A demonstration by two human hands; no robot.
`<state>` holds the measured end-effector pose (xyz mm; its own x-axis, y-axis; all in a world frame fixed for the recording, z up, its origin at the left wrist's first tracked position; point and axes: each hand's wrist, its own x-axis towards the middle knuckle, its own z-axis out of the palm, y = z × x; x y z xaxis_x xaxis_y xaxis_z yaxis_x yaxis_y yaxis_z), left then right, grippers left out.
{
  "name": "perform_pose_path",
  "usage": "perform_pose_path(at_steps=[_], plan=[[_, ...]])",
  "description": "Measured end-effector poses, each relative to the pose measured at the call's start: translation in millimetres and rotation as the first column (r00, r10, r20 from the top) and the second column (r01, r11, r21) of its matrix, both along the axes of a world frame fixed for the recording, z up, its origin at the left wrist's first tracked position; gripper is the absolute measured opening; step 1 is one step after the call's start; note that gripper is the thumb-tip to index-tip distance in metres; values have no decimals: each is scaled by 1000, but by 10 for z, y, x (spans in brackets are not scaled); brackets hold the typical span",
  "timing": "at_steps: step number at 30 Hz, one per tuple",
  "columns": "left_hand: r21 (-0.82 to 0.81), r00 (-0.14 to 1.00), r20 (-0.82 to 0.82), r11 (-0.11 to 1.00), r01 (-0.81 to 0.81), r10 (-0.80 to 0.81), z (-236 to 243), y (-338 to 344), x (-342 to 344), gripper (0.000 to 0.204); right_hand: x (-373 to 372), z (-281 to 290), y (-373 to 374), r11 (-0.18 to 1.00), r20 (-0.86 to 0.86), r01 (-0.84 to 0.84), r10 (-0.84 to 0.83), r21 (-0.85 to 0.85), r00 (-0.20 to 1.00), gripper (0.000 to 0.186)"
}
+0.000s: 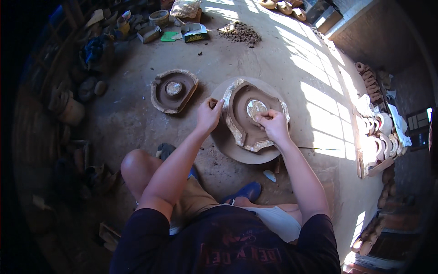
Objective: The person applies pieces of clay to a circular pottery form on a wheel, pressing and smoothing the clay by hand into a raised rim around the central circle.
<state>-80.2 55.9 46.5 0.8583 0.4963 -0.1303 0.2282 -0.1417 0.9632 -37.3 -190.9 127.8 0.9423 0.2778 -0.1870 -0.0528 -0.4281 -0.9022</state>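
A horseshoe-shaped plaster mould [236, 130] with a chipped white rim and a brown clay lining lies on a round wheel disc [251, 158] in front of me. From its middle rises a round white-topped core [256, 109]. My right hand [274, 126] is closed in a pinch at the core's right edge; whatever its fingertips may hold is hidden. At the mould's left rim, my left hand [209, 117] has its fingers curled around a small brown clay lump [212, 103], the thumb pointing up beside the rim. A smaller similar mould [167, 106] sits on the floor to the left.
Crumbled clay [240, 33] is heaped at the far side, near a green-and-white open box [194, 32] and a bucket [159, 18]. Shaped clay pieces [381, 141] are stacked along the right wall. A pale shard [269, 175] lies by my blue shoe [246, 192].
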Motion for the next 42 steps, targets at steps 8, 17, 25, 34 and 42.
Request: perform_pose_path(at_steps=[8, 17, 25, 34, 42], plan=[[-8, 995, 31, 995, 95, -95, -387, -187, -203, 50, 546, -285, 769, 991, -149, 109, -96, 80, 984, 12], [-66, 996, 74, 997, 46, -41, -316, -472, -477, 55, 676, -386, 1196, 986, -132, 76, -96, -148, 987, 21], [-166, 990, 126, 983, 83, -62, -466, -445, -397, 54, 511, -326, 1028, 920, -170, -168, 114, -353, 979, 27], [-176, 977, 154, 969, 172, -146, -567, -240, -197, 59, 226, -248, 697, 782, -38, -348, 385, -518, 922, 29], [-259, 951, 242, 932, 255, -193, -679, -38, 53, 51, 80, -132, 341, 628, -47, -420, 521, -655, 852, 30]])
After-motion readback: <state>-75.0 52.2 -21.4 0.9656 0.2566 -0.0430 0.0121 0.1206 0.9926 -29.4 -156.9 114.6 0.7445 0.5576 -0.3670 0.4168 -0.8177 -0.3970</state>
